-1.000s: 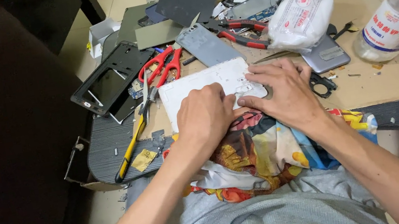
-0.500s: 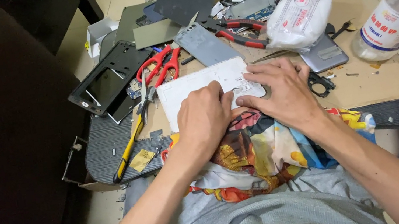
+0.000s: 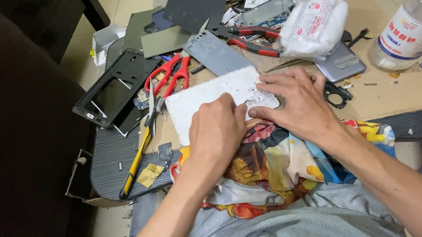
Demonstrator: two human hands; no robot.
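Nearest to us, our lap is covered with a colourful cloth (image 3: 266, 169), and both forearms reach over it to the low board (image 3: 409, 92). Our left hand (image 3: 217, 135) is curled, fingers bent down, and presses on the near edge of the white panel (image 3: 207, 97); whether it grips a small tool we cannot tell. Our right hand (image 3: 295, 103) lies flatter, fingers spread, and holds down the right end of the panel, which rests flat at the front of the board, just beyond the cloth.

Left of the panel lie a yellow screwdriver (image 3: 135, 163) and red scissors (image 3: 166, 77), beside a black frame (image 3: 111, 95). Behind the panel are a grey cover (image 3: 217, 54), red pliers (image 3: 252, 42) and a white bag (image 3: 316, 25). A clear bottle (image 3: 420, 24) stands at the far right.

We think the panel may bend or crack if the left hand pushes too hard at its edge. A slip could also send fingers into the scissors, because they lie so near.
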